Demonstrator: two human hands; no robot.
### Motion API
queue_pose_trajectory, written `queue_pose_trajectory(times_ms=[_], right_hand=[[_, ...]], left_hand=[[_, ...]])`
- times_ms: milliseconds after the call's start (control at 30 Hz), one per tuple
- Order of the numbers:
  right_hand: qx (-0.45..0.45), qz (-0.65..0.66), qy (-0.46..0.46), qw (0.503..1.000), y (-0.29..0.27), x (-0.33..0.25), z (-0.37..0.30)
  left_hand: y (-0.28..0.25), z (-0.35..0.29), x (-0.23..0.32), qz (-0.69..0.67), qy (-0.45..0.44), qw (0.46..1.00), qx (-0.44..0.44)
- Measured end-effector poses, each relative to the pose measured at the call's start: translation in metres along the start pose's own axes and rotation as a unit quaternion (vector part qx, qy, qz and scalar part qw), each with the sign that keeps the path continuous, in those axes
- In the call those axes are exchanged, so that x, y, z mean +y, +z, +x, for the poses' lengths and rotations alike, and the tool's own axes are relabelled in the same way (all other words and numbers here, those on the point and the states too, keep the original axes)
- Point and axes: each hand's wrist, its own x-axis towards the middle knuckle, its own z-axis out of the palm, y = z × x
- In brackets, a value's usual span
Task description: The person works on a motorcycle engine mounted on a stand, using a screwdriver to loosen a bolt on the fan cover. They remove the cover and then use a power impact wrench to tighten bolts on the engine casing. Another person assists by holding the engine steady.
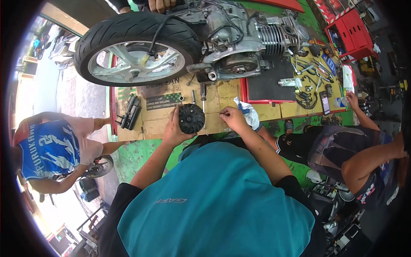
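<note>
My left hand grips the edge of a round black finned cooling fan, its face turned up near the table's front edge. To the right of the fan, my right hand has its fingertips pinched together; whatever they hold, if anything, is too small to make out. A screwdriver with a dark handle lies just beyond the fan. Beside my right hand are a white cloth and a blue-handled tool. A motorcycle engine with a wheel rests across the table's far side.
Cardboard covers the front of the table. A dark clamp-like metal part lies at left, scattered tools and a phone at right. People stand at both sides; another person's hand is behind the engine. A red cabinet stands far right.
</note>
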Motion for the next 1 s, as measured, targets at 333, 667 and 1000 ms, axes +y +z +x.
queue_pose_trajectory(times_ms=[333, 667, 1000], right_hand=[[-0.017, 0.209, -0.104, 0.972, 0.013, -0.109, -0.007], [-0.006, -0.219, -0.37, 0.903, 0.004, -0.187, -0.012], [-0.022, -0.295, -0.417, 0.86, 0.02, -0.183, -0.01]], left_hand=[[-0.018, -0.002, 0.039, -0.063, 0.016, 0.991, 0.12], [-0.021, 0.008, 0.049, -0.104, 0.048, 0.988, 0.104], [-0.014, -0.002, 0.039, -0.132, 0.066, 0.983, 0.105]])
